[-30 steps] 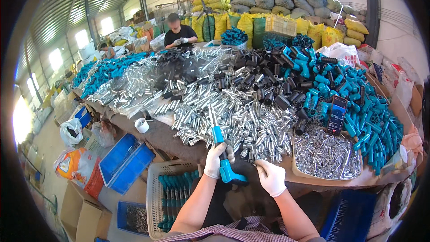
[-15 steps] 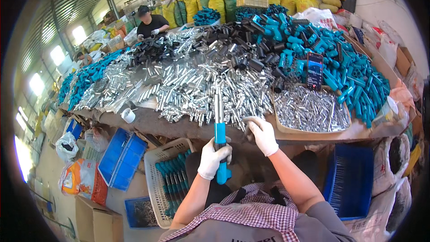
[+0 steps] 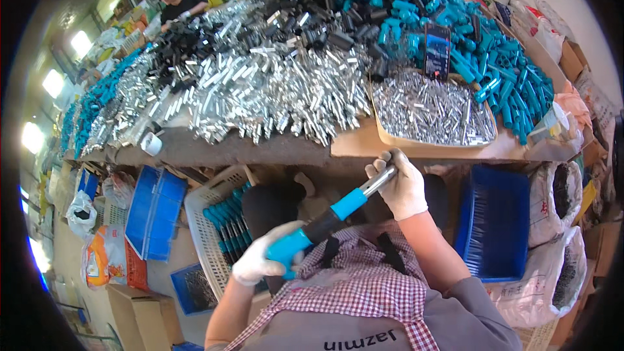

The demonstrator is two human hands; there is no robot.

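Observation:
A teal and black tool with a bare metal shaft (image 3: pixel 325 223) slants up to the right across my lap, in front of the checked apron. Its thick teal end sits in my left hand (image 3: pixel 260 260), with the gloved fingers wrapped around it. My right hand (image 3: pixel 404 190), also in a white glove, pinches the shaft's tip; fingers hide the very end, so I cannot tell whether a small part is there. Beyond my right hand, on the table edge, stands a shallow tray (image 3: pixel 376 107) of small metal pins. A heap of shiny metal tubes (image 3: pixel 286 94) lies to its left.
Teal plastic parts (image 3: pixel 474 45) and black sleeves (image 3: pixel 341 39) are piled farther back. A phone (image 3: pixel 437 52) leans behind the tray. Below the table are a white crate (image 3: pixel 195 218) of similar tools and blue bins (image 3: pixel 497 221). Across the table works another person (image 3: pixel 182 3).
The tool has swung from upright to slanting and come down toward my lap. My right hand, earlier apart from it beside the tube heap, now grips its metal tip. The view has tilted down.

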